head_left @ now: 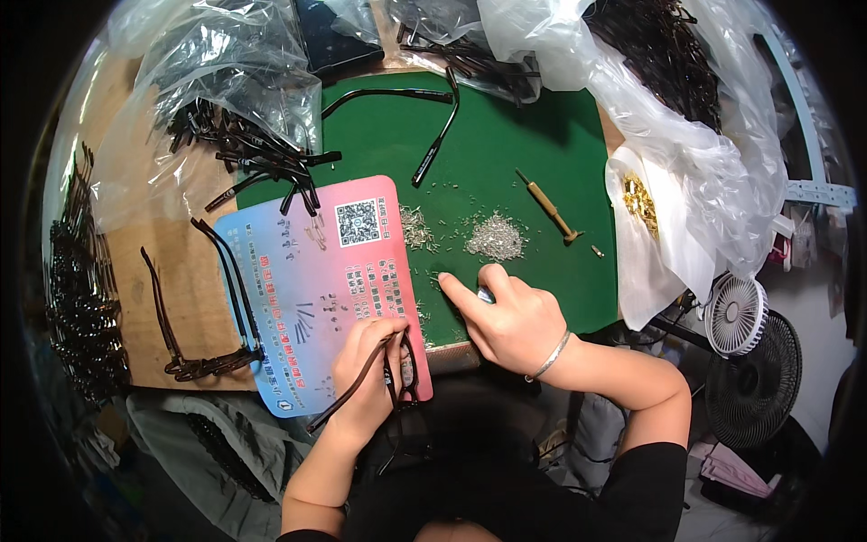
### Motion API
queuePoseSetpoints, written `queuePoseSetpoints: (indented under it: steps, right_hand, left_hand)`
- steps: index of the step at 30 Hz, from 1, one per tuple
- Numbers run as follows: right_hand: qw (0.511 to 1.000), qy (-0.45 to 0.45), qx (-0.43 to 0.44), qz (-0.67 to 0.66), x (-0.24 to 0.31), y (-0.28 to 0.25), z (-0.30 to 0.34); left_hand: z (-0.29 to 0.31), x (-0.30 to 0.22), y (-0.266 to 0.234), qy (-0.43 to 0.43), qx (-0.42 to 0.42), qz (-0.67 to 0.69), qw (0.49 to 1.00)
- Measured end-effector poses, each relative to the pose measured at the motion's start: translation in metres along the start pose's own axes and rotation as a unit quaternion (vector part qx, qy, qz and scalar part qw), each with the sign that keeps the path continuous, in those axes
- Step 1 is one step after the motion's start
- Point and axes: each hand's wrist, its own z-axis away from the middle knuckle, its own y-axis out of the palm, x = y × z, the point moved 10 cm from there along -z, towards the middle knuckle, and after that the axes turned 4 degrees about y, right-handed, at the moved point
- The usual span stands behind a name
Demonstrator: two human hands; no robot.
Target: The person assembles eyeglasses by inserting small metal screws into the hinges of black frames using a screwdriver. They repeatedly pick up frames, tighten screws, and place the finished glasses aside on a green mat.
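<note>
My left hand (363, 366) is closed round a dark pair of glasses (414, 390) over the lower right corner of a pink and blue printed pad (244, 307). One dark temple slants down across the hand. My right hand (519, 321) has its index finger stretched down to the green mat (564, 126), touching among loose tiny metal parts. Its other fingers are curled, with something small and bluish, too hidden to name, showing between them. Just beyond lies a heap of tiny silver parts (495, 238), with a smaller heap (415, 229) beside the pad.
A brass-coloured screwdriver (549, 206) lies right of the heap. Black temples (262, 154) pile up at the far left, and another pair of glasses (212, 363) rests at the pad's left edge. Clear plastic bags (235, 63) line the back; a white fan (736, 314) stands at right.
</note>
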Motion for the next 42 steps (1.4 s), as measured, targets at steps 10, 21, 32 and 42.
queuePoseSetpoints:
  steps: [10,21,32,42]
  right_hand:
    - [0.998,0.011,0.054,0.019,0.004,0.003,-0.003]
    - [0.953,-0.033,0.187,-0.235,0.023,0.024,0.009]
    - [0.956,-0.039,0.182,-0.228,0.025,0.026,0.008]
    - [0.968,-0.182,0.141,-0.097,0.034,0.023,-0.003]
  left_hand:
    - [0.000,0.003,0.000,-0.021,0.016,0.009,1.000]
    - [-0.010,0.006,0.004,-0.031,0.065,0.038,0.997]
    - [-0.006,0.005,0.002,-0.029,0.041,0.011,0.999]
    - [-0.005,0.005,0.004,-0.005,0.036,-0.038,0.999]
